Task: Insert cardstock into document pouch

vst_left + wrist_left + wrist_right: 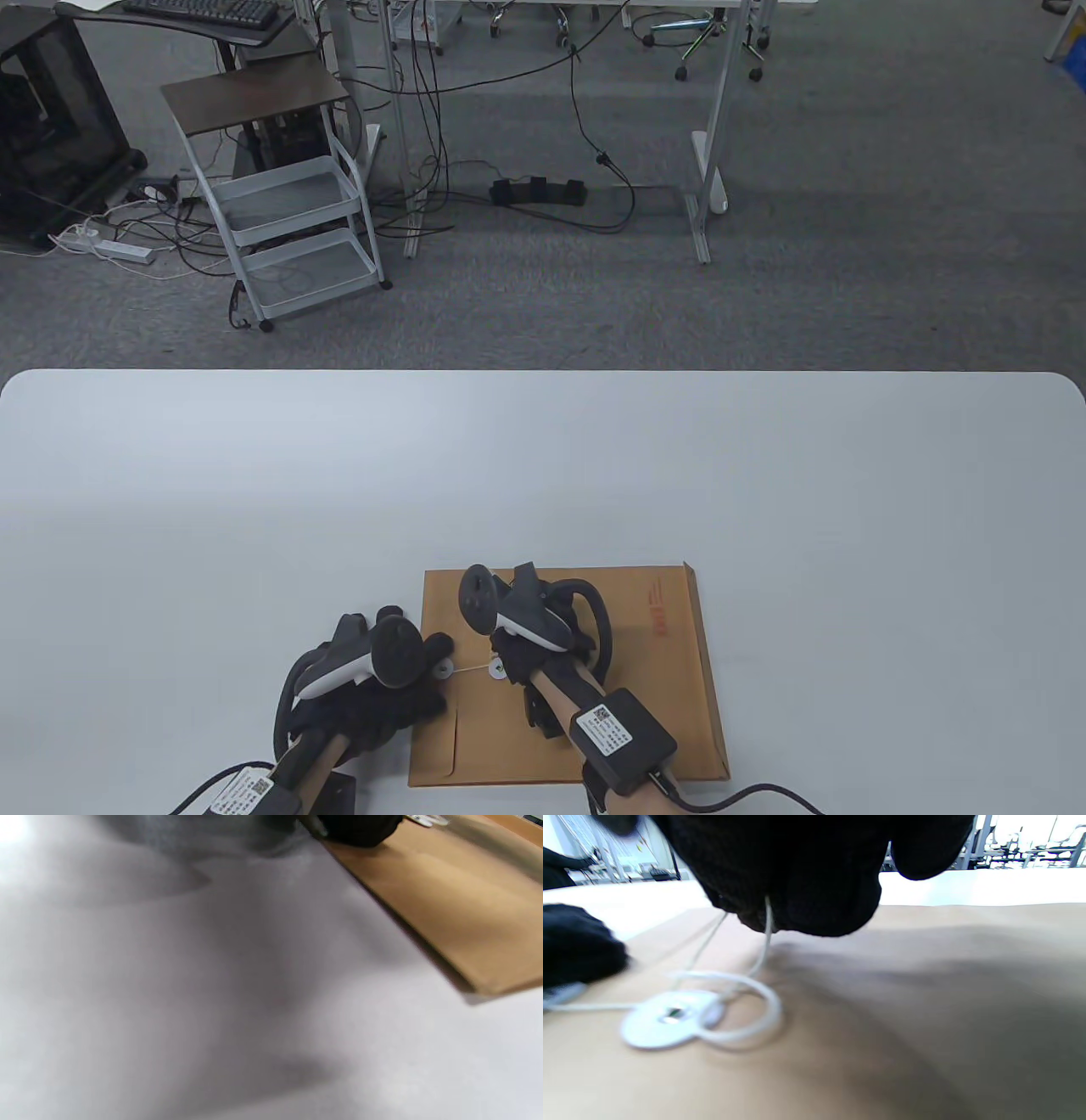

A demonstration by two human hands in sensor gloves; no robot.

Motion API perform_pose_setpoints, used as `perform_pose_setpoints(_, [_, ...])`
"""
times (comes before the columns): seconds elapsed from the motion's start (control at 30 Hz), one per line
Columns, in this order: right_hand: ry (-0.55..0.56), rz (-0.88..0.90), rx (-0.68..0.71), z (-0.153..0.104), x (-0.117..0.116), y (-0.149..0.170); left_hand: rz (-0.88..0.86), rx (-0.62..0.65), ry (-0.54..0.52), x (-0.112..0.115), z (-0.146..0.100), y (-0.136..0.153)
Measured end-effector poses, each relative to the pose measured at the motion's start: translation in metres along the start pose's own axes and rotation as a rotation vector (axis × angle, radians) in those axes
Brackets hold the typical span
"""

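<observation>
Nearest the camera, two gloved hands reach in over the front edge of the white counter. A brown paper pouch lies flat on the counter, close to the front edge, with red print near its far right side.

The right hand is over the middle of the pouch, fingers curled, pinching a thin white string between its fingertips. In the right wrist view the string runs down from those fingertips and loops around a white round button fixed to the pouch. A second white button sits just left of the first, with the string stretched between them.

The left hand rests on the pouch's left edge, its fingertips beside that second button; whether its fingers press flat or curl I cannot tell.

No cardstock shows outside the pouch.
</observation>
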State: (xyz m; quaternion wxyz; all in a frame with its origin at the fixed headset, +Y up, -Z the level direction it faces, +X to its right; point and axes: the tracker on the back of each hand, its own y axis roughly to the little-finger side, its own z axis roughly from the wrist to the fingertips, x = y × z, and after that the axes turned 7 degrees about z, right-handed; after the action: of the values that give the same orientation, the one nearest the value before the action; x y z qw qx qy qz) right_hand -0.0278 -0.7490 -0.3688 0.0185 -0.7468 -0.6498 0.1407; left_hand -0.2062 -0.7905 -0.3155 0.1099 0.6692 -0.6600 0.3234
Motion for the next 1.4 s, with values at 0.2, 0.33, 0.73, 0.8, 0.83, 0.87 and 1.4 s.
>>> perform_pose_setpoints(0.2, [-0.024,-0.063,0.01,-0.01,-0.008,0.021,-0.001,0.0,-0.009,0.001,0.0,0.0])
perform_pose_setpoints(0.33, [-0.058,-0.111,0.069,-0.027,-0.007,0.029,0.001,0.0,-0.004,0.001,0.0,0.0])
perform_pose_setpoints(0.73, [-0.016,-0.247,0.136,-0.074,-0.009,0.049,-0.006,-0.001,-0.008,0.001,0.0,0.0])
perform_pose_setpoints(0.8, [-0.015,-0.236,0.13,-0.076,-0.008,0.053,-0.005,-0.001,-0.007,0.001,0.0,0.0])
perform_pose_setpoints(0.83, [-0.012,-0.233,0.127,-0.078,-0.008,0.055,-0.005,-0.001,-0.007,0.001,0.0,0.001])
perform_pose_setpoints(0.87, [-0.007,-0.237,0.122,-0.079,-0.007,0.057,-0.006,0.0,-0.007,0.001,0.0,0.001])
perform_pose_setpoints(1.4, [0.055,-0.351,0.063,-0.095,0.003,0.09,-0.02,0.005,-0.003,0.002,0.0,0.001])
